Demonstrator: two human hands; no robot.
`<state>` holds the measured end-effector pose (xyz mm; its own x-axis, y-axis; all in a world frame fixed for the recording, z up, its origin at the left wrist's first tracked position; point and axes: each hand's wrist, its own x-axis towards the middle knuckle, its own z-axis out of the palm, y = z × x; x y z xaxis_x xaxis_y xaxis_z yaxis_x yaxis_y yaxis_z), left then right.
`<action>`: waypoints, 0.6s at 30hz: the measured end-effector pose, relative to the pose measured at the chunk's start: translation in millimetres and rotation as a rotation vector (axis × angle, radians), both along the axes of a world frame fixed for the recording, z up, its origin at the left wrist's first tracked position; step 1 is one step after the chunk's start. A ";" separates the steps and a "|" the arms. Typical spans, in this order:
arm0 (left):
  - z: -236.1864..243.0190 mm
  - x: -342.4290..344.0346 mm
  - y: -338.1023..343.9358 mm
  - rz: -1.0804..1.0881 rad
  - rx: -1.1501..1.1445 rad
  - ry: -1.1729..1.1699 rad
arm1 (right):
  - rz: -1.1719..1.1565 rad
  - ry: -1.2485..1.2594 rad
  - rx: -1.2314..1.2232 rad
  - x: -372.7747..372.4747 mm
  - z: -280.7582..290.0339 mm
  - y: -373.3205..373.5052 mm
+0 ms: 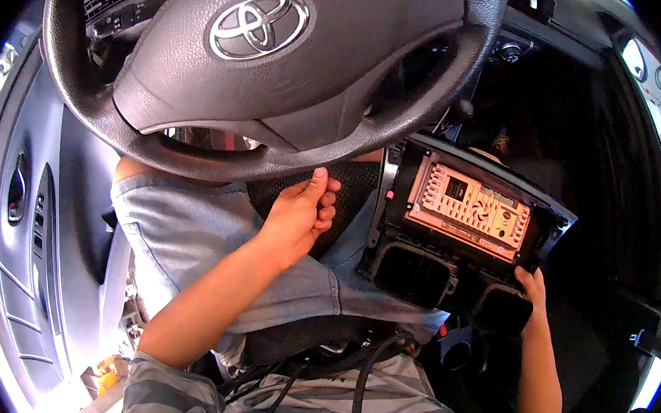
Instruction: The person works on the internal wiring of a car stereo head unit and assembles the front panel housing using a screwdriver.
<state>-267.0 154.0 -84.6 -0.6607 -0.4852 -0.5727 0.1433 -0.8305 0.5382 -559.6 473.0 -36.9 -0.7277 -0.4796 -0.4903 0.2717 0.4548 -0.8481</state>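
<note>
A black dashboard trim panel [467, 267] rests over my right thigh, its rear side turned up. Set in it is a car stereo [468, 208] with a pale metal back, slots and a round fan grille. Along the near edge sit two dark air vent openings, a left vent [412, 275] and a right vent [504, 310]. My right hand [531, 291] grips the panel's near right edge; its thumb shows and the other fingers are hidden beneath. Just below the steering wheel [216, 167], my left hand [300, 216] is closed, thumb against curled fingers. Whatever it might hold is too small to see.
The steering wheel hangs close above my lap. A door panel [70, 215] with switches stands at the left. Black cables [367, 375] run across my waist. A cup holder [456, 350] lies below the trim panel, and a yellow object [107, 376] is at lower left.
</note>
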 end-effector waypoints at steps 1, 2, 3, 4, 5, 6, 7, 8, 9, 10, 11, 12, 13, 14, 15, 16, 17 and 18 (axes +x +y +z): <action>-2.5 -1.9 0.1 0.019 -0.027 -0.006 | 0.029 0.002 -0.014 -4.3 0.1 1.3; -3.8 -2.8 0.3 0.015 -0.059 0.009 | 0.058 0.005 -0.027 -9.0 0.0 1.5; -1.2 -4.7 0.3 0.008 -0.091 0.026 | 0.062 0.005 -0.018 -14.4 -0.8 2.1; -1.6 -6.1 0.5 0.001 -0.123 0.043 | 0.065 0.006 -0.009 -20.1 -2.4 3.4; -6.3 -7.2 1.2 -0.036 -0.213 0.041 | 0.068 0.006 0.000 -24.6 -4.8 4.5; -9.4 -7.9 2.2 -0.073 -0.303 0.039 | 0.072 0.006 0.010 -27.0 -6.2 4.6; -11.4 -9.0 3.7 -0.109 -0.393 0.037 | 0.051 0.018 0.025 -27.9 -10.2 3.8; -12.6 -11.8 6.3 -0.115 -0.454 0.026 | 0.031 0.030 0.041 -28.9 -17.9 3.1; -9.1 -16.0 8.8 -0.118 -0.519 0.011 | 0.014 0.040 0.053 -30.4 -28.3 1.3; -5.4 -21.0 11.8 -0.119 -0.587 -0.004 | 0.032 0.085 0.072 -39.1 -41.1 5.8; -9.1 -27.5 15.3 -0.051 -0.556 0.025 | 0.047 0.133 0.088 -54.9 -56.6 17.4; -10.6 -32.5 15.6 -0.034 -0.627 0.006 | 0.058 0.179 0.105 -70.8 -71.5 30.5; -12.2 -37.3 14.1 -0.019 -0.699 -0.015 | 0.071 0.215 0.117 -80.3 -82.7 38.9; -13.0 -41.8 12.6 -0.003 -0.772 -0.035 | 0.085 0.251 0.128 -89.4 -92.5 46.3; -12.7 -47.7 12.0 0.073 -0.818 -0.028 | 0.102 0.263 0.114 -91.7 -95.9 46.2; -12.0 -49.7 13.0 0.098 -0.858 -0.049 | 0.118 0.276 0.101 -94.8 -96.4 48.0; -11.0 -51.3 14.2 0.123 -0.898 -0.069 | 0.132 0.324 0.176 -99.1 -93.0 51.8; -9.8 -53.2 14.9 0.147 -0.936 -0.090 | 0.146 0.369 0.253 -102.6 -87.0 54.8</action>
